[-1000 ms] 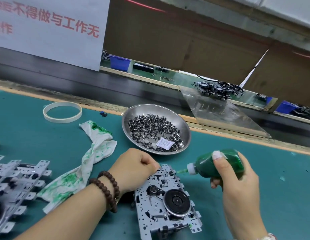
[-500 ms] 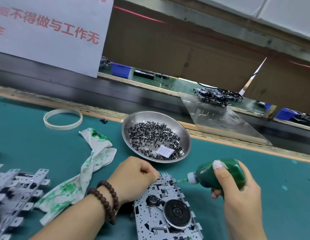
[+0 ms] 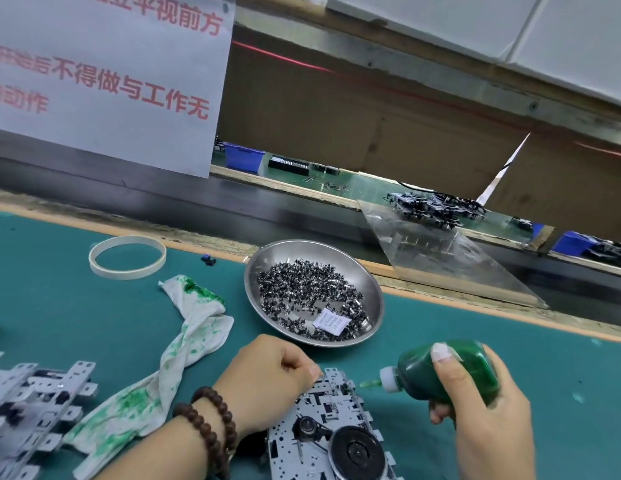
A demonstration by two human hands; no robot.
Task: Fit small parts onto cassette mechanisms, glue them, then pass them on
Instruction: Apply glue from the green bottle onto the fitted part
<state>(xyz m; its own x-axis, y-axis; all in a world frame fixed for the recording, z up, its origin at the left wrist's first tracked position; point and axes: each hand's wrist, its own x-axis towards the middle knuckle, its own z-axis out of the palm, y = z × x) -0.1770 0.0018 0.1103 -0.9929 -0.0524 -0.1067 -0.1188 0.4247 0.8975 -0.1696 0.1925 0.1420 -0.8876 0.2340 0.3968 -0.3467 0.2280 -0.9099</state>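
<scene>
At seven o'clock, the cassette mechanism [image 3: 331, 431] is being steadied by the left hand [image 3: 267, 379], fingers curled on its far edge. It is judged stiff, light, best gripped by its edges. At four o'clock, the green glue bottle [image 3: 447, 372] is being squeezed in the right hand [image 3: 482, 410].

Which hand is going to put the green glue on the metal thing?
Probably the right hand. It grips the green glue bottle, its nozzle pointing at the cassette mechanism. The left hand is curled on the mechanism's top edge.
</scene>
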